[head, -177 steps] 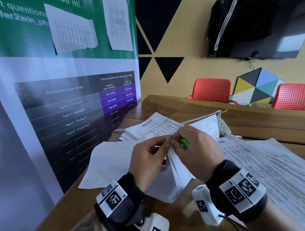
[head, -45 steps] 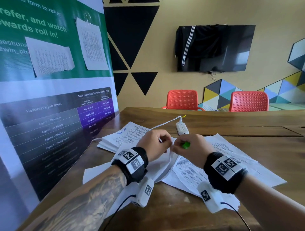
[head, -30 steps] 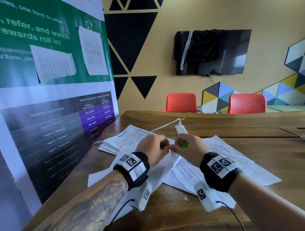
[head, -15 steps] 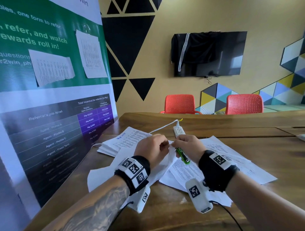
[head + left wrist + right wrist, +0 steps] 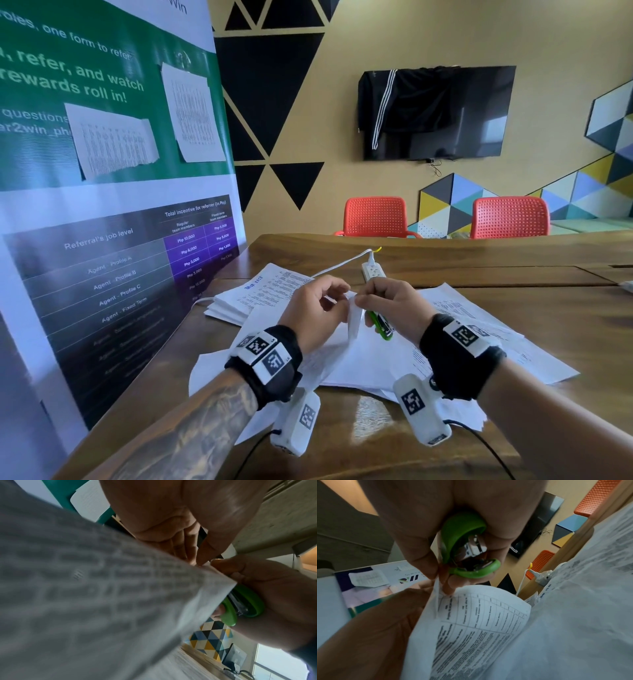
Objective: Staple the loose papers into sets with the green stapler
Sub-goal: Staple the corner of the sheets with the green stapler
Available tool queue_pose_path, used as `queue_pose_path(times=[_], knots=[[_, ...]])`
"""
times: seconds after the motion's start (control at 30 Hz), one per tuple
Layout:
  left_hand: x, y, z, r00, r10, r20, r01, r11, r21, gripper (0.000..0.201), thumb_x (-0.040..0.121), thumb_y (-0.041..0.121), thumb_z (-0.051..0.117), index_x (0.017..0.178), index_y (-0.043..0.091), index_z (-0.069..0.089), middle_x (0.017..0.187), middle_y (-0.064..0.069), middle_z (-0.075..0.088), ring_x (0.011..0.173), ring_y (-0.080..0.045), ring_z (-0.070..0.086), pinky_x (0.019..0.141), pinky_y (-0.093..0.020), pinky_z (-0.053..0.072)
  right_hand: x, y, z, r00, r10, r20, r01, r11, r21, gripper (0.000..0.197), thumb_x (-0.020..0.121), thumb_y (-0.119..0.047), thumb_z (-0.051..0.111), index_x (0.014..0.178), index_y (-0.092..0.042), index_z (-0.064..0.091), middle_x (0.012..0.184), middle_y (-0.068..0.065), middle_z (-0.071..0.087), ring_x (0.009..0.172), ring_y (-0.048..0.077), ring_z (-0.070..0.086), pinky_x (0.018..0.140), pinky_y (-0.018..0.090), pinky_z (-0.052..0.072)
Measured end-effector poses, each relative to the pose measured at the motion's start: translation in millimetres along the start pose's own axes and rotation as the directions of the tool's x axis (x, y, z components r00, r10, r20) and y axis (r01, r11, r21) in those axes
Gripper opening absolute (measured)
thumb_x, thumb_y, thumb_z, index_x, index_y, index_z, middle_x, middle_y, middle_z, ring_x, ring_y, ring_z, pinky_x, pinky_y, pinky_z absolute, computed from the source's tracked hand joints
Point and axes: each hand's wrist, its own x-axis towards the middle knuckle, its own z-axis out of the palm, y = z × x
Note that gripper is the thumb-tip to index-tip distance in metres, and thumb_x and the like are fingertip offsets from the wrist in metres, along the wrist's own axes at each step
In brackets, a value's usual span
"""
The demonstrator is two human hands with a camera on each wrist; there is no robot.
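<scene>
Both hands meet over the wooden table [image 5: 513, 301] and pinch the top corner of a set of printed papers [image 5: 353, 322], which hangs down between them. My left hand [image 5: 337, 300] pinches that corner with thumb and fingertips [image 5: 199, 559]. My right hand [image 5: 360, 301] pinches the same corner [image 5: 439, 584] with thumb and forefinger. It also grips the green stapler [image 5: 381, 327] in its palm, with the stapler's end pointing down toward me. The right wrist view shows the stapler [image 5: 464, 543] with its jaws slightly apart and off the paper [image 5: 479, 628].
A neat stack of printed sheets [image 5: 263, 294] lies at the left back, with loose sheets [image 5: 479, 329] spread under and right of my hands. A white power strip [image 5: 373, 272] with its cable sits just beyond. A tall banner [image 5: 102, 240] stands along the left table edge; red chairs [image 5: 375, 216] are behind.
My right hand has turned, so the stapler's green end now points down below the hand instead of sticking up between the fingers. Both hands still pinch the paper corner.
</scene>
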Motion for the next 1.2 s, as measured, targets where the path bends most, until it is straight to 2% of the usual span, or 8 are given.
queue_pose_path(times=[0.07,0.3,0.5,0.6,0.77,0.9,1.03,1.2], knots=[[1.5,0.2,-2.4,1.000,-0.009,0.029,0.010,1.000,-0.019,0.018,0.092,0.014,0.067,0.108,0.020,0.071,0.093,0.001,0.072,0.074,-0.013,0.071,0.059,-0.020,0.051,-0.2,0.9,1.0,0.999,-0.036,0.011,0.036,0.999,-0.039,0.015,0.091,-0.016,0.067,0.078,-0.010,0.065,0.060,0.009,0.064,0.052,0.020,0.046,0.048,0.026,0.037],[4.1,-2.6,-8.6,0.995,0.059,0.085,-0.067,0.994,0.089,0.013,0.088,0.014,0.071,0.081,0.025,0.069,0.071,0.014,0.068,0.066,-0.004,0.060,0.061,-0.020,0.047,-4.9,3.7,5.7,0.993,-0.116,-0.006,0.115,0.985,-0.133,0.014,0.089,-0.017,0.069,0.076,-0.014,0.066,0.057,0.005,0.062,0.048,0.014,0.048,0.049,0.026,0.040],[0.4,-4.6,-8.5,0.993,0.115,0.037,-0.116,0.992,0.038,0.008,0.090,0.011,0.069,0.087,0.018,0.071,0.078,0.006,0.071,0.077,-0.013,0.066,0.066,-0.028,0.058,-3.9,3.1,6.3,0.986,-0.159,-0.044,0.159,0.987,0.000,0.014,0.098,-0.014,0.060,0.085,-0.016,0.066,0.056,0.003,0.062,0.050,0.021,0.049,0.046,0.025,0.037],[-1.2,-3.4,-7.9,0.993,0.112,0.040,-0.112,0.994,0.010,0.008,0.090,0.013,0.070,0.087,0.020,0.071,0.078,0.005,0.071,0.079,-0.018,0.067,0.068,-0.037,0.061,-2.4,3.0,5.9,0.987,-0.156,-0.026,0.155,0.986,-0.063,0.010,0.095,-0.010,0.063,0.089,-0.013,0.070,0.053,-0.003,0.061,0.045,0.008,0.049,0.046,0.025,0.039],[-2.2,-1.0,-6.4,0.996,0.091,0.018,-0.091,0.996,-0.021,0.006,0.091,0.011,0.070,0.087,0.016,0.071,0.081,-0.002,0.071,0.080,-0.024,0.067,0.063,-0.044,0.061,-1.3,2.3,5.3,0.991,-0.129,-0.032,0.124,0.985,-0.118,0.011,0.092,-0.014,0.067,0.081,-0.014,0.070,0.053,-0.002,0.060,0.044,0.006,0.047,0.048,0.024,0.039],[-2.3,-1.1,-6.1,0.996,0.089,0.019,-0.088,0.996,-0.031,0.010,0.089,0.007,0.070,0.090,0.018,0.071,0.082,0.000,0.071,0.080,-0.021,0.068,0.063,-0.042,0.062,-2.2,1.7,8.8,0.991,-0.132,-0.013,0.128,0.977,-0.172,0.014,0.094,-0.018,0.065,0.082,-0.014,0.068,0.055,-0.001,0.061,0.046,0.009,0.047,0.047,0.023,0.039],[-2.2,-3.7,-7.6,0.990,0.137,0.037,-0.138,0.990,0.003,0.011,0.087,0.012,0.074,0.093,0.021,0.071,0.080,0.011,0.070,0.077,-0.008,0.067,0.069,-0.025,0.055,-1.5,3.5,10.4,0.994,-0.110,0.002,0.110,0.987,-0.119,0.016,0.096,-0.016,0.063,0.083,-0.008,0.067,0.055,-0.001,0.062,0.049,0.014,0.047,0.047,0.023,0.038],[-3.8,-3.6,-13.0,0.994,0.097,-0.051,-0.092,0.992,0.084,0.006,0.086,0.023,0.077,0.089,0.023,0.071,0.078,0.009,0.071,0.077,-0.009,0.068,0.074,-0.026,0.057,-1.2,2.7,8.6,0.995,-0.095,-0.023,0.094,0.995,-0.042,0.021,0.097,-0.012,0.060,0.077,-0.012,0.065,0.056,0.001,0.062,0.051,0.017,0.047,0.047,0.024,0.037]])
